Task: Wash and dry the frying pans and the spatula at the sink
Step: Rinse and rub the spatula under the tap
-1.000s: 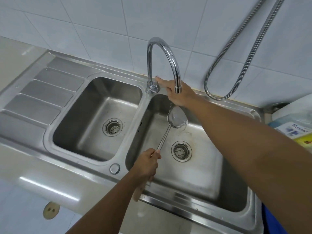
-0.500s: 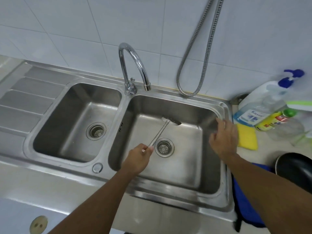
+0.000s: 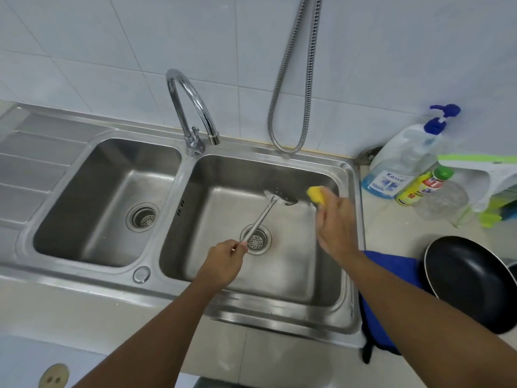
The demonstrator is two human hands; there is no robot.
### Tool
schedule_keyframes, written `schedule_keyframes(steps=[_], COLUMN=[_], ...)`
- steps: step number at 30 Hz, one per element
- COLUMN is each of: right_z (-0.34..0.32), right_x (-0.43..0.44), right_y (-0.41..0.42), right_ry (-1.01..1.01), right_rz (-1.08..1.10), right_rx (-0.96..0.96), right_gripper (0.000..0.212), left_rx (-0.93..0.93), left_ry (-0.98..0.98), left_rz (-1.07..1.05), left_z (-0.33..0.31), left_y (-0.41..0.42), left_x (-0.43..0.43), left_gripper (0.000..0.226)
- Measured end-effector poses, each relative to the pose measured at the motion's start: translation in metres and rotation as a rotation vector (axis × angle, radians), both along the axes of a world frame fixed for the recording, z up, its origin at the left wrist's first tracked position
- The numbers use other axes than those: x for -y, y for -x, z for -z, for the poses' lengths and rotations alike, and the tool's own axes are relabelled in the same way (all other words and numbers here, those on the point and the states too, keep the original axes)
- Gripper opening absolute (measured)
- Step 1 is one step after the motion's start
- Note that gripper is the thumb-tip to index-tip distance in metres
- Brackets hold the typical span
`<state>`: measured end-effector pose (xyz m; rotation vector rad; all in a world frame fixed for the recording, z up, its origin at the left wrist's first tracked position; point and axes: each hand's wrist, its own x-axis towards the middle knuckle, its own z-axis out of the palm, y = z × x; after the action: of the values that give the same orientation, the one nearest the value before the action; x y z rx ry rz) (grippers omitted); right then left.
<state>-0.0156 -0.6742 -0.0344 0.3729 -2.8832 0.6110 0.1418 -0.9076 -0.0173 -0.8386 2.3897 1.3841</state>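
Grips the thin steel handle of the spatula (image 3: pixel 265 214) at its end with the left hand (image 3: pixel 223 261), shaft slanting over the round perforated drain (image 3: pixel 256 238), flat wet blade ahead of that hand near the back wall of the right basin (image 3: pixel 251 172). Pinches a soft yellow sponge (image 3: pixel 316 193) in the right hand (image 3: pixel 335 222), just right of the blade, inside the same basin. Beyond the right hand on the counter (image 3: pixel 391 225), a clear pump bottle (image 3: pixel 397 161) part full of blue liquid. Right of that forearm, a round black pan (image 3: pixel 470 278) beside a blue cloth (image 3: pixel 391 264).
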Motion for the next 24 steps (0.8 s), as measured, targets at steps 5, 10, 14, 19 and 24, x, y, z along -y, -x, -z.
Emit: schedule_keyframes(steps=[5,10,14,19,24], right_z=[-0.013,0.005,-0.008,-0.011,-0.025], right_x=[0.078,0.094,0.122,0.122,0.135], right_y=[-0.045,-0.016,-0.016,0.002,0.030], right_ry=[-0.043,0.073,0.145,0.076,0.042], right_rz=[-0.528,-0.539,-0.685,-0.718,-0.384], right_rx=[0.012,0.009,-0.014,-0.037,0.002], right_gripper=[0.047,0.043,0.036,0.039,0.045], left_rx=[-0.045,-0.096,-0.110,-0.028,0.034], left_ry=[-0.261,-0.348,-0.368,-0.629,-0.933], left_rz=[-0.085,-0.037,-0.079,-0.130,-0.234], left_z=[-0.016,-0.023,-0.024,-0.028,-0.035], left_y=[-0.004,-0.014,-0.013,-0.010,0.004], left_x=[-0.004,0.011,0.018,0.039,0.042], left_gripper=[0.024,0.029,0.034,0.031,0.028])
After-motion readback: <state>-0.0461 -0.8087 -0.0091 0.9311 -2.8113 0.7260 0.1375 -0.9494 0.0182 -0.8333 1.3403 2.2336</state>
